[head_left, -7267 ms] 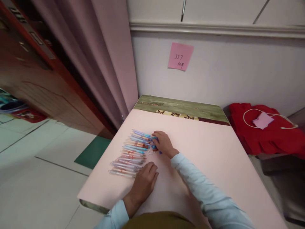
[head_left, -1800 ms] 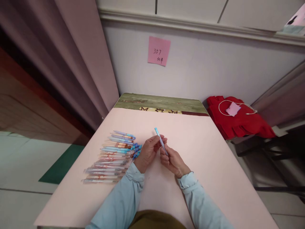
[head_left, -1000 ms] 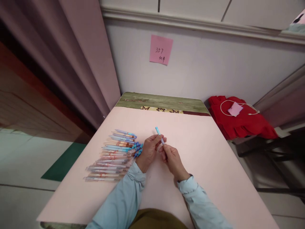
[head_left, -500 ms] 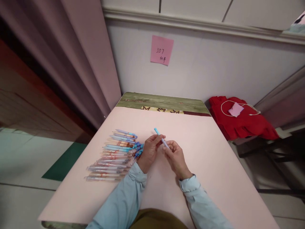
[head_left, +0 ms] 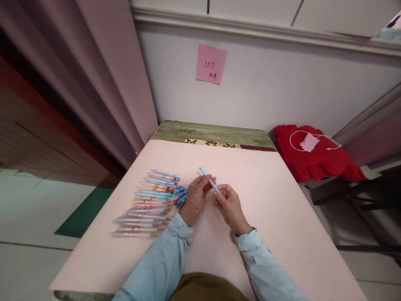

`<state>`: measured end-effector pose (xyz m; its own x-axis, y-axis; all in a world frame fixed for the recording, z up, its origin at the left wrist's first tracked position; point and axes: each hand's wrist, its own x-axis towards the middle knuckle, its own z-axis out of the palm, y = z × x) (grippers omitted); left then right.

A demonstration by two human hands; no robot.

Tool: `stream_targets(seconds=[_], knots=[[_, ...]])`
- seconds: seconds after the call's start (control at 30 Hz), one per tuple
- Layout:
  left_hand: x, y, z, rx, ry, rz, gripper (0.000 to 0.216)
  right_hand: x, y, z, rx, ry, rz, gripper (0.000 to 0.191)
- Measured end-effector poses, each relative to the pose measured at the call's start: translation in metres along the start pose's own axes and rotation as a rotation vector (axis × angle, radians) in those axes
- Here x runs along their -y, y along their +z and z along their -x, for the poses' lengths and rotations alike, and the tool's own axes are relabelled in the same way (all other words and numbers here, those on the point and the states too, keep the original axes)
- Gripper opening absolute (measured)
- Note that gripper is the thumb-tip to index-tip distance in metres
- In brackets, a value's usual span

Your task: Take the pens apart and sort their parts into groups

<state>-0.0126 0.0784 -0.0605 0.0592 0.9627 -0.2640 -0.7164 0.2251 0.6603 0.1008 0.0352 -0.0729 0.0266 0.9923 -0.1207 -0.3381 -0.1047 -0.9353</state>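
Between my two hands is a slim pen (head_left: 203, 171), its upper end light blue and its lower barrel pale lilac, tilted up to the left. My left hand (head_left: 196, 196) pinches it around the middle. The fingers of my right hand (head_left: 229, 205) are closed on its lower end. To the left of my hands, several pens (head_left: 153, 194) lie side by side in a row, the upper ones in blue, lilac and brown, the lower ones looking clear or whitish. Beside my left hand is a small heap of blue and brown pieces (head_left: 181, 195), perhaps caps.
The table (head_left: 282, 234) has a pale pink cover and a green wood-patterned back edge. A pink note (head_left: 211, 64) sticks to the wall ahead. At the right, a red cloth (head_left: 326, 161) lies on a stool with a white cable (head_left: 293, 140). A curtain (head_left: 125, 83) hangs at the left.
The pen between my hands has shifted slightly up and to the left in view. Both hands keep their grip, and the row of pens looks the same.
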Motion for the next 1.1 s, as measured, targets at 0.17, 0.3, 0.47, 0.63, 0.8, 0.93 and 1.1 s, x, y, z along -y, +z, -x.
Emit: stream_targets(seconds=[0.17, 0.3, 0.47, 0.63, 0.8, 0.93, 1.1], knots=[[-0.002, 0.001, 0.001, 0.028, -0.006, -0.012, 0.023, 0.004, 0.0, 0.004, 0.011, 0.07, 0.054, 0.042], [-0.002, 0.001, 0.001, 0.016, 0.005, -0.033, 0.023, 0.003, 0.0, 0.003, 0.0, 0.105, 0.065, 0.045], [-0.004, 0.004, 0.002, -0.038, 0.026, -0.013, 0.028, -0.001, -0.001, 0.0, -0.021, 0.031, 0.019, 0.033], [-0.005, 0.004, 0.002, -0.045, 0.018, -0.004, 0.03, 0.0, 0.0, 0.001, 0.021, 0.015, 0.024, 0.028], [-0.004, -0.002, -0.003, -0.06, 0.05, 0.018, 0.026, 0.0, -0.001, 0.001, 0.002, 0.007, 0.074, 0.029], [-0.006, -0.004, -0.005, -0.083, 0.081, 0.036, 0.026, -0.001, -0.004, 0.0, -0.045, -0.018, 0.071, 0.03], [-0.01, -0.007, -0.007, -0.116, 0.094, 0.065, 0.025, 0.0, -0.006, -0.001, -0.099, -0.018, 0.101, 0.031]])
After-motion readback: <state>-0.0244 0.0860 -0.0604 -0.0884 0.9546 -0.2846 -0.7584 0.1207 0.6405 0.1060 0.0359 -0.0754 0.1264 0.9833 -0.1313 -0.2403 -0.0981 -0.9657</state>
